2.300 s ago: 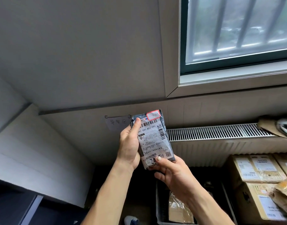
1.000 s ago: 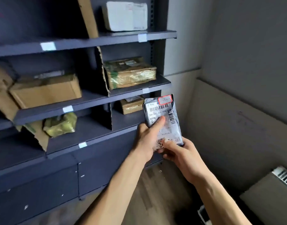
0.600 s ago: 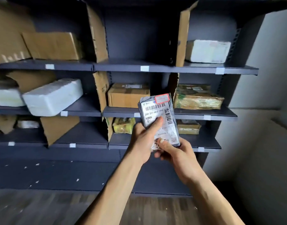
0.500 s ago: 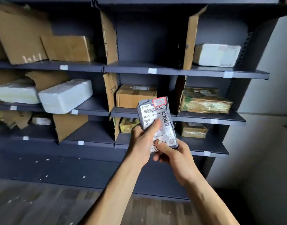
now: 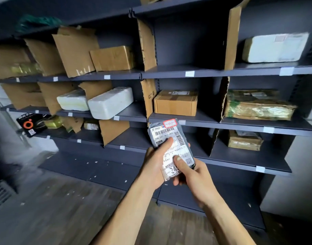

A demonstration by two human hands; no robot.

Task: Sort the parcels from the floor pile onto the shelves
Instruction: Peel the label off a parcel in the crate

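I hold a small grey plastic parcel [image 5: 176, 138] upright in front of the dark shelving unit [image 5: 196, 73]. It carries a white barcode label and a red-edged sticker at its top. My left hand [image 5: 156, 162] grips its left side, thumb pressed on the label. My right hand [image 5: 192, 174] holds its lower right corner, thumb on the label. The parcel hangs before the front edge of the middle bay's shelves, touching none of them.
Cardboard dividers [image 5: 148, 45] split the shelves into bays. A brown box [image 5: 175, 103], a taped parcel [image 5: 257, 105], white foam boxes [image 5: 110, 103] and a small carton [image 5: 244, 140] sit in them. Wooden floor [image 5: 63, 209] lies below; a light wall [image 5: 296, 174] stands right.
The view has swung from the window and radiator wall round to the shelves and moved closer. Both hands have kept hold of the grey parcel throughout.
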